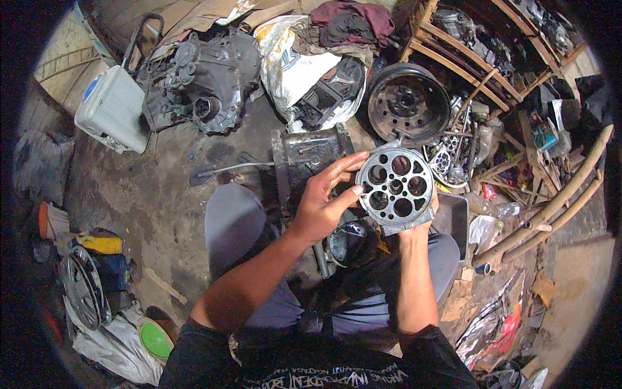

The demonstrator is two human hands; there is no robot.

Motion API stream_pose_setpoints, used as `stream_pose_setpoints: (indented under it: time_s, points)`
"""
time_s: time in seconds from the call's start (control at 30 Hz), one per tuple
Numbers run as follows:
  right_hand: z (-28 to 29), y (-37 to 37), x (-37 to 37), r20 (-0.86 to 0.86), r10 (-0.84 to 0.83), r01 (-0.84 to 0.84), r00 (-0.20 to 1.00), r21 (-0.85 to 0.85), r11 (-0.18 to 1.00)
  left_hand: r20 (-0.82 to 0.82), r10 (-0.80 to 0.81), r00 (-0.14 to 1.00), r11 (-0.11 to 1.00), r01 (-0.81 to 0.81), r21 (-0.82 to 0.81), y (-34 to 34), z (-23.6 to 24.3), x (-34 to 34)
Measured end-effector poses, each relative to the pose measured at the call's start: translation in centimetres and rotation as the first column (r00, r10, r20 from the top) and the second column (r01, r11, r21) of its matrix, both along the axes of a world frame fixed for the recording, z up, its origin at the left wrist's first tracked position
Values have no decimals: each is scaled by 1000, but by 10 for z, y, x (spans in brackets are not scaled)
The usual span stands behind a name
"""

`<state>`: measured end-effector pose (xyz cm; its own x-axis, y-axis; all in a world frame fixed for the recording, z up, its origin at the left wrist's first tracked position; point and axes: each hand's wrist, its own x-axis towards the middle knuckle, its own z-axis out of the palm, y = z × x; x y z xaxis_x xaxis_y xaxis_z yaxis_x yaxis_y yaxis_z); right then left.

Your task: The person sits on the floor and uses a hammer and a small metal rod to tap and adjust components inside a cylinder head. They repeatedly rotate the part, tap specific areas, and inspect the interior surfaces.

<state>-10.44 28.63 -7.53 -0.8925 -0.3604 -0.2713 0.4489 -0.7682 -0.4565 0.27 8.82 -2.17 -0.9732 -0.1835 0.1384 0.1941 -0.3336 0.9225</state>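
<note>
- Clock centred on the casting, 12 toward the top of the view.
- Nearest: round silver-grey metal casting (pixel 387 188), several round bores, held off the floor, holed face toward the camera, flange at 6.
- Left hand (pixel 324 201) at 9: thumb and index spread apart, tips touching the casting's edge. Can't tell if they're squeezing.
- Right hand (pixel 420 231) at 5: clamped on the casting from behind and along its right edge. Most fingers hidden.
- Main risk, my read: a drop. Cause would be an oily film plus a tilt of the right wrist; left contact looks light.
- At 7, below: round black pan (pixel 352 248), shiny inside. A slip that way could dunk the casting or chip its rim.
- At 4: grey rectangular tray (pixel 461 214).
- At 10: heavy black metal block (pixel 308 150), near the left hand. Swinging left could ding the casting's face.
- Past that: small holed metal parts (pixel 444 159) between 1 and 2, black steel wheel (pixel 389 97) at 12.
- Stained grey floor (pixel 168 188) looks gritty; setting the casting down there could foul the bores.
- Far: dark grey gearbox housing (pixel 217 74) at 10, white sack (pixel 308 68) at 11, wooden rack (pixel 461 45) at 1.
</note>
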Motion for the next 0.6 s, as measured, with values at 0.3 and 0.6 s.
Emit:
stream_pose_setpoints:
  time_s: [0.3, 0.6]
  points:
    - [-24, 10, -8, -31, 6, -7, 999, -32, 999, -138, -67, 988, 978, 37, -206, -2, -6, -2]
    - [-13, 6, 8, -76, 71, -74, 995, -37, 997, -101, -244, 965, 967, 233, -106, 7, 13, 11]
